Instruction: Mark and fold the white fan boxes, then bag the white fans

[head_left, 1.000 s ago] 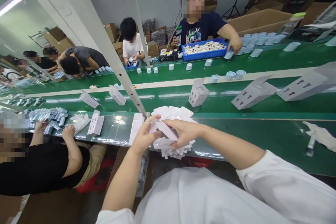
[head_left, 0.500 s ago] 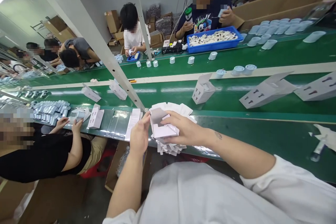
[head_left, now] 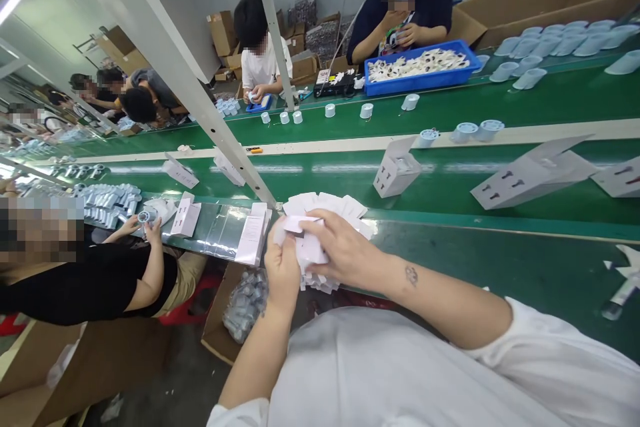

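The left hand (head_left: pixel 283 267) stands upright, its forearm rising from the near side and its fingers curled closed around the left side of a fanned stack of white die-cut carton blanks (head_left: pixel 320 207). The right hand (head_left: pixel 345 253) comes in low from the right, with a small tattoo (head_left: pixel 411 275) on the wrist and a white sleeve (head_left: pixel 545 353) near the elbow. Its fingers are bent and pressed over the top of the stack, nearly meeting the left hand. Held between both hands, the stack sits over the near edge of the green belt counter (head_left: pixel 500 260), with ragged blank edges showing below and beyond the fingers.

Just left of the hands, a white carton (head_left: pixel 253 237) lies flat on the counter. Below the left forearm, an open cardboard box (head_left: pixel 213 340) on the floor holds clear bags of small parts (head_left: pixel 245 307). Across the far belt, a blue plastic tray (head_left: pixel 420 83) is heaped with small white parts, and a co-worker in a navy shirt (head_left: pixel 430 10) sits behind it. Pale blue cups (head_left: pixel 550 47) crowd the far right of the counter. On the near left, a co-worker in a black shirt (head_left: pixel 90 283) holds a small round part (head_left: pixel 146 217) in both hands, beside a pile of silvery-blue cylinders (head_left: pixel 107 203).
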### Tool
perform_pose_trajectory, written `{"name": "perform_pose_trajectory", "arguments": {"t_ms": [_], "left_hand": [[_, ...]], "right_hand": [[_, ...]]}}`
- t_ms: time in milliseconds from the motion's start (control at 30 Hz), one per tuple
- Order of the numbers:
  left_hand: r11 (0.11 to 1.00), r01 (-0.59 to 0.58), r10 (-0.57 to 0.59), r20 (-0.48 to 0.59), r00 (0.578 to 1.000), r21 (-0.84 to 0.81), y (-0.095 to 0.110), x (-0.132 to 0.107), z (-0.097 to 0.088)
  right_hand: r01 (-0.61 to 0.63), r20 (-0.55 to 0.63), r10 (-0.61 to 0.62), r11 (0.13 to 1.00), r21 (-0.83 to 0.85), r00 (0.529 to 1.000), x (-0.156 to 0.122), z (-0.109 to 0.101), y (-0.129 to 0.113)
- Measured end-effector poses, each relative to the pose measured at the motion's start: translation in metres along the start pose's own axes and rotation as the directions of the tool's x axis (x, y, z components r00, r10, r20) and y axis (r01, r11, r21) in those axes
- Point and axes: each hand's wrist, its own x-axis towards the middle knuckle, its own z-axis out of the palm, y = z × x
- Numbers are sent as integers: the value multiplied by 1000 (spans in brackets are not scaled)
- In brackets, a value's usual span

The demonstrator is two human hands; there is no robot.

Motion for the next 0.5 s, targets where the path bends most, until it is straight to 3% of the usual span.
{"name": "perform_pose_trajectory", "arguments": {"t_ms": [67, 133, 233, 300, 500], "left_hand": [[1000, -12, 10, 153, 988, 18, 6, -7, -3], [994, 30, -3, 244, 970, -105, 10, -10, -4], [954, 77, -26, 176, 984, -289, 15, -5, -5], [947, 89, -47, 141, 989, -310, 17, 2, -9], [911, 276, -201, 255, 946, -307, 14, 10, -23]], "right_hand": [[20, -49, -18, 999, 34, 999, -3, 4, 6], [61, -40, -59, 997, 57, 997, -3, 6, 14], [104, -72, -99, 992, 67, 992, 0, 5, 20], [116, -102, -108, 990, 78, 989, 1, 5, 17], [169, -120, -158, 981, 89, 980, 5, 14, 1]]}}
